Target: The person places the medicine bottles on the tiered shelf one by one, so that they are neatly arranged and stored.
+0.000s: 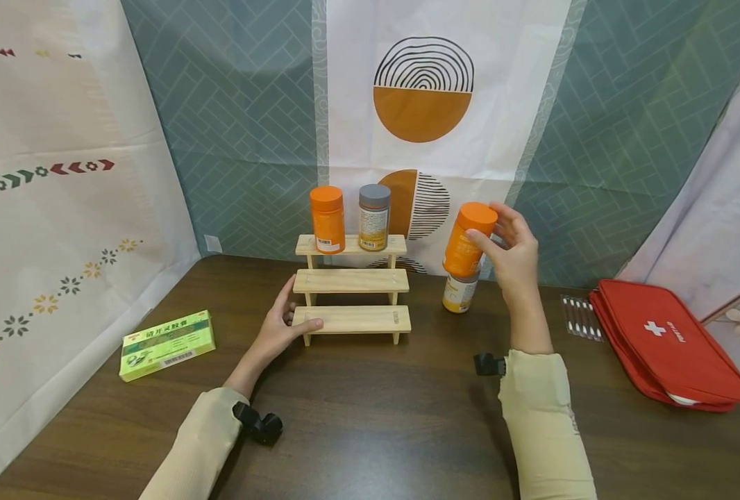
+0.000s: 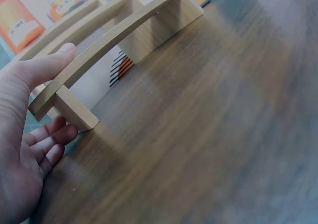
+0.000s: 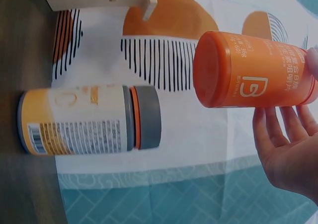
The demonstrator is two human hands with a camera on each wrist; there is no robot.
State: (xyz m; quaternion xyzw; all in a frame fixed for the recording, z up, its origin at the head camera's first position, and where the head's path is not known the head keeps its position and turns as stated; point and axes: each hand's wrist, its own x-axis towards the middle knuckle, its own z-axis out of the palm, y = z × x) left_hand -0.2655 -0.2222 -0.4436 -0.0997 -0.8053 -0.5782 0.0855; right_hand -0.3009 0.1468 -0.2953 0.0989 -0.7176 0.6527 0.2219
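My right hand (image 1: 515, 250) grips an orange bottle (image 1: 464, 246) near its cap and holds it tilted in the air. Below it, a white-and-yellow bottle with a grey cap (image 3: 89, 119) stands upright on the table, a gap separating the two in the right wrist view. My left hand (image 1: 282, 319) holds the left end of a three-tier wooden stand (image 1: 352, 281), thumb over a step and fingers curled beside the leg (image 2: 74, 110). On the stand's top step are another orange bottle (image 1: 328, 221) and, to its right, a grey-capped bottle (image 1: 373, 219).
A green-and-yellow medicine box (image 1: 167, 345) lies on the table (image 1: 370, 417) at left. At right are a red first-aid pouch (image 1: 670, 340) and a clear pack of swabs (image 1: 581, 318). Patterned cloth (image 1: 245, 139) hangs behind the stand.
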